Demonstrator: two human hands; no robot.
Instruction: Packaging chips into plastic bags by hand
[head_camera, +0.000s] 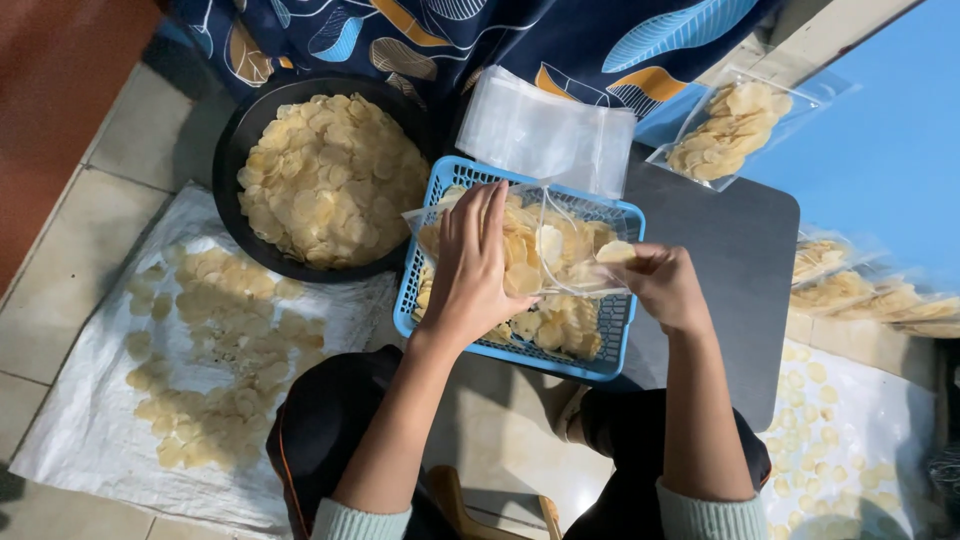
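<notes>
Both hands at work over the blue basket (415, 300): left hand (470, 265) gripping the top edge of a clear bag (540, 250), fingers spread along the mouth; right hand (665, 290) pinched shut on a single chip (615, 252) at the bag's right corner. Bag held directly above the basket, partly filled, not yet sealed.

Judged as mid-filling, chip by chip. Next move likely to call for a steady left grip to keep the mouth open, and a short carry of the chip into the opening without a spill back into the basket.

Counted around the basket:
- one black bowl (228, 150) heaped with chips, touching its left side;
- one stack of empty clear bags (545, 135) just beyond its far edge;
- one filled bag (730, 125) beyond and to the right, on a blue surface;
- more filled bags (870, 295) well to the right, seemingly three, too blurred to be sure;
- two white sheets strewn with loose chips, one (90, 420) to the left, one (850, 420) to the lower right;
- one dark bench (730, 260) under the basket, bare on its right side.

Loose chips too many to count.
</notes>
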